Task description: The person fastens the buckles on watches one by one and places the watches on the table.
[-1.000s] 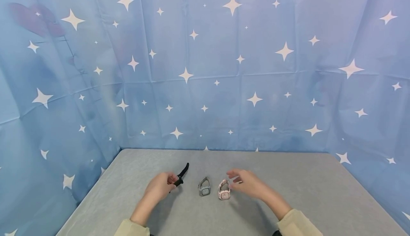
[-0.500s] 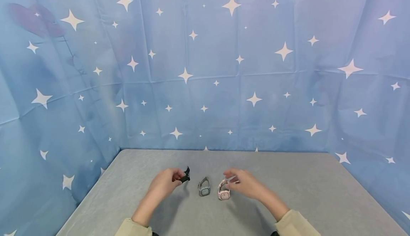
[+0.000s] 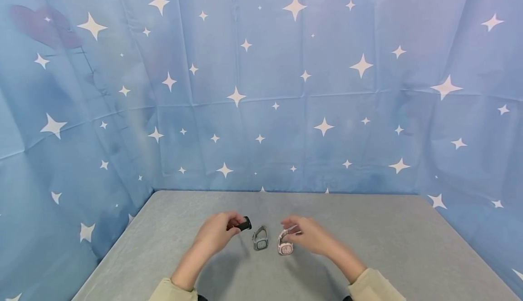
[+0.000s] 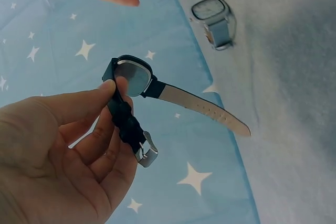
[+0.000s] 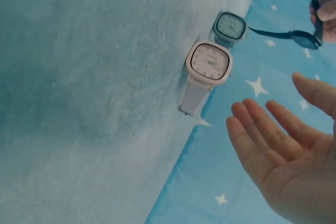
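My left hand (image 3: 215, 234) pinches a black wristwatch (image 4: 137, 81) by its strap, between thumb and fingers, above the table. The watch's strap is unfastened: one end carries a metal buckle, while the other, light on its inner side, sticks out freely. A grey-blue wristwatch (image 3: 261, 244) with its strap looped stands on the table just right of the left hand. Beside it is a pink wristwatch (image 5: 210, 62), also looped, its dial tilted up. My right hand (image 3: 312, 235) hovers near the pink watch with relaxed fingers, holding nothing.
A grey table (image 3: 367, 228) lies under both hands. Blue cloth with white stars (image 3: 261, 65) hangs behind the table's far edge and along both sides. Light-coloured sleeves (image 3: 377, 285) cover both forearms.
My left hand has lifted the black watch and carried it right, toward the grey-blue one, its strap turning on the way. My right hand has drifted slightly left above the pink watch.
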A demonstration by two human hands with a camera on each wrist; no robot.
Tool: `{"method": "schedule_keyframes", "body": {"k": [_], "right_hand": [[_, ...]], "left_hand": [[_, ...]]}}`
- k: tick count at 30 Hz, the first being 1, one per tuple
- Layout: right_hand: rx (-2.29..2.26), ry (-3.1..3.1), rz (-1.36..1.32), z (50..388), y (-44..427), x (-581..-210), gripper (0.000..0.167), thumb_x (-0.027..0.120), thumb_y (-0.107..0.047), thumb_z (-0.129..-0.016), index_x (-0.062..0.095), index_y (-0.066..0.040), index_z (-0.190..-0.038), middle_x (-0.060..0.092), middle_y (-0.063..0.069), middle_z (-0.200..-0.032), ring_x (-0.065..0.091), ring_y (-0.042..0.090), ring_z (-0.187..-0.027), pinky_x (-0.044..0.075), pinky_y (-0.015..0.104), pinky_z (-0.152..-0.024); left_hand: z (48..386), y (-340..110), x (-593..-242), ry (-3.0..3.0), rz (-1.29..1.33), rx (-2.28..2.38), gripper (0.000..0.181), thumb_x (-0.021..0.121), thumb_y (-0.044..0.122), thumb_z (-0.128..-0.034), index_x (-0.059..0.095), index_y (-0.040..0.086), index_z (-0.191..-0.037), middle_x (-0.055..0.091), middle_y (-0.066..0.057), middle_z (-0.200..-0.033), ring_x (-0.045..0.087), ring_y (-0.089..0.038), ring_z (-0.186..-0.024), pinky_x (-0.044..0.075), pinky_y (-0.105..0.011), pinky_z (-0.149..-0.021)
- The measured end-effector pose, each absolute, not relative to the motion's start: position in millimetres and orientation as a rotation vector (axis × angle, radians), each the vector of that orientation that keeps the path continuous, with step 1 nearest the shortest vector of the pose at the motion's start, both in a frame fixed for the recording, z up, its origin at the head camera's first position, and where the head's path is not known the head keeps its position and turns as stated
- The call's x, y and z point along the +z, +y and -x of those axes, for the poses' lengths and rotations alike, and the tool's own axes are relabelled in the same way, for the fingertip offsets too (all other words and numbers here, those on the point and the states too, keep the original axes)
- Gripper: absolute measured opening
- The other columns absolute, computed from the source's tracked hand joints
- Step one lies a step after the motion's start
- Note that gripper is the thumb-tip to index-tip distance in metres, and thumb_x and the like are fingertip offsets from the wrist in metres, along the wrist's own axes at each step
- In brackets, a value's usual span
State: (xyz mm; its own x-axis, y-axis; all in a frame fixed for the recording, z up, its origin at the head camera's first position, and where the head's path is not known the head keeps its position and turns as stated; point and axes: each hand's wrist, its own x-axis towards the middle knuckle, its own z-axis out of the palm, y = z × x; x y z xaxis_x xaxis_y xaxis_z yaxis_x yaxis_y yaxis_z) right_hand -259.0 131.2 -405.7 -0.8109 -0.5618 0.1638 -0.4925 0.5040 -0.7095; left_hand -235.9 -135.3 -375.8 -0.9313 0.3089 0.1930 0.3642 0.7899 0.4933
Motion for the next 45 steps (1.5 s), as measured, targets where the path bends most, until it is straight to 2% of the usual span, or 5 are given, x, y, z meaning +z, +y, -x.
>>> {"method": "schedule_keyframes", "body": {"k": [15,27,35,38,45], "right_hand": [[-1.240,2.677,0.888,256.2,113.1,-409.5,0.026,0.047,-0.024,-0.094,0.058,-0.009,-0.112,0.061,0.006,-0.106,0.057,0.017,-0.092,0.047,0.032,-0.075],[-1.721,2.302,0.592,257.3,107.5,-404.0,0.055,0.033,-0.038,-0.096,0.049,0.010,-0.118,0.058,0.019,-0.105,0.053,0.038,-0.101,0.044,0.043,-0.085],[-1.923,1.994,0.407,255.0,108.5,-398.7,0.060,0.041,-0.038,-0.094,0.035,0.009,-0.131,0.054,0.020,-0.111,0.056,0.029,-0.098,0.043,0.042,-0.086],[-1.994,1.896,0.342,255.8,109.4,-397.6,0.058,0.046,-0.033,-0.093,0.033,0.007,-0.132,0.052,0.018,-0.114,0.058,0.024,-0.095,0.043,0.042,-0.086],[-1.980,1.853,0.316,256.4,113.0,-397.7,0.054,0.049,-0.030,-0.092,0.036,0.007,-0.130,0.051,0.017,-0.117,0.059,0.024,-0.095,0.045,0.041,-0.084]], "left_hand": [[230.0,-111.0,-367.0,-2.781,0.688,-0.781,0.013,0.066,0.014,-0.0807,0.064,0.021,-0.092,0.061,0.013,-0.079,0.056,-0.001,-0.072,0.046,-0.024,-0.064],[224.7,-92.7,-360.8,-2.672,0.777,-0.741,0.016,0.067,0.014,-0.0794,0.064,0.023,-0.091,0.063,0.014,-0.083,0.057,-0.001,-0.077,0.047,-0.025,-0.070],[220.2,-82.8,-363.6,-2.601,0.859,-0.630,0.016,0.067,0.016,-0.0799,0.064,0.023,-0.094,0.062,0.011,-0.092,0.059,-0.005,-0.084,0.047,-0.025,-0.072],[218.8,-79.9,-365.3,-2.603,0.881,-0.604,0.016,0.067,0.016,-0.0803,0.064,0.023,-0.094,0.062,0.011,-0.093,0.059,-0.007,-0.085,0.047,-0.025,-0.072],[217.6,-76.0,-366.8,-2.575,0.936,-0.585,0.017,0.066,0.016,-0.0805,0.062,0.025,-0.094,0.060,0.013,-0.092,0.058,-0.005,-0.085,0.047,-0.022,-0.071]]}}
